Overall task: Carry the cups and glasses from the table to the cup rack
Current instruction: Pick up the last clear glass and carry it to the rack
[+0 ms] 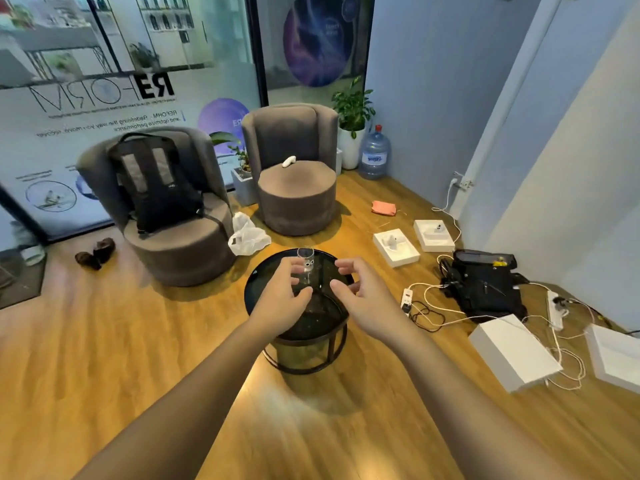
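— Where is the glass (305, 268)?

— Upright on the round dark surface (256, 289), just beyond the left hand (282, 297), toward its fingertip side. It is clear, with two small dark dots on a white mark on its side.

— Does the left hand hold it?

— The fingers are curled around its lower part, thumb underneath toward the wrist, but I cannot tell whether they truly touch the glass or only ring it.

— And the right hand (360, 297)?

— To the right of the glass, apart from it, fingers loosely curled and holding nothing. The two hands sit side by side over the surface with a gap between them.

— Anything nearby?

— Beyond the hands, a white plastic bag (247, 235) lies on the wooden floor between two grey armchairs; the armchair (173, 244) beyond the left hand carries a black backpack (156, 181). Out past the right hand, white boxes (396, 247) and tangled cables (427, 306) lie on the floor.
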